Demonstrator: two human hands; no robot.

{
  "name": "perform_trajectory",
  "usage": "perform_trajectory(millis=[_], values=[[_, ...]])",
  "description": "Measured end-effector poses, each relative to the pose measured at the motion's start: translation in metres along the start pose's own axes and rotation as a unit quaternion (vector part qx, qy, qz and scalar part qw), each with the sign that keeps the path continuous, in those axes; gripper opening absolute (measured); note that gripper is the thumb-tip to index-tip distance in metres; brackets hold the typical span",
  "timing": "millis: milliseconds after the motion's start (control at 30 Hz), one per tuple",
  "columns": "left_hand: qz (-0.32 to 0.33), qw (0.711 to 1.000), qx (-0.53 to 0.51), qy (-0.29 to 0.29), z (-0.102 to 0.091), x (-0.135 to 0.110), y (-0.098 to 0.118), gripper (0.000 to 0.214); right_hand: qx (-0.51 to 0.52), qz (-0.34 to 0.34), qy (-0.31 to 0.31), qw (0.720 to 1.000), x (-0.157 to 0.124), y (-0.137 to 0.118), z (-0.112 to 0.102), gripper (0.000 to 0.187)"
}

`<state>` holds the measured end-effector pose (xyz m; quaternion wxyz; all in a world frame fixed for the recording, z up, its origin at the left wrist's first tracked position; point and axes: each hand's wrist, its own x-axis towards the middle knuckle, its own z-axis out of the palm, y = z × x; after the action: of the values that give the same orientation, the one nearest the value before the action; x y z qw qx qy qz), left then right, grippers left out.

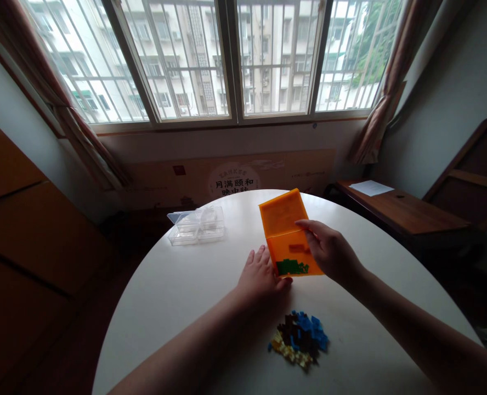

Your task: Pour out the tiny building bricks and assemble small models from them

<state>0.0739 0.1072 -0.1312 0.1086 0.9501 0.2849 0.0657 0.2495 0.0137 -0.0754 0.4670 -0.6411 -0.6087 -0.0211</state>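
Observation:
An orange hinged box [282,238] stands open and tilted over the table, its lid raised toward the window. Small green bricks [292,267] lie along the near edge inside it, and a red-orange piece [296,248] sits higher up. My right hand [329,247] is closed on the box's right side, thumb and fingers pinching near the hinge. Palm down beside the box's lower left corner is my left hand [262,274], fingers spread, its thumb below the near edge. Nearer to me is a loose pile of blue, dark brown and pale yellow bricks [301,337].
A clear plastic compartment case [196,226] with its lid up stands at the far left of the round white table [165,307]. Beyond the table's right edge are a wooden bench [412,208] with a paper sheet [371,188] and a chair [474,170].

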Motion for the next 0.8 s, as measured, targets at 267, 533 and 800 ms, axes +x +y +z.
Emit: perform_trajectory(millis=[267,533,800], values=[[-0.004,1.000,-0.012,-0.001,0.001,0.000,0.000,0.076,-0.147,-0.076,-0.031,0.986,0.002,-0.020,-0.006,0.032],[0.013,0.998,-0.039,0.039,-0.001,-0.003,0.000,0.066,-0.243,-0.149,-0.073,0.956,0.007,-0.040,0.001,0.031],[0.012,0.996,-0.058,0.061,0.004,-0.002,-0.001,0.068,-0.317,-0.210,-0.107,0.919,0.010,-0.051,0.003,0.029]])
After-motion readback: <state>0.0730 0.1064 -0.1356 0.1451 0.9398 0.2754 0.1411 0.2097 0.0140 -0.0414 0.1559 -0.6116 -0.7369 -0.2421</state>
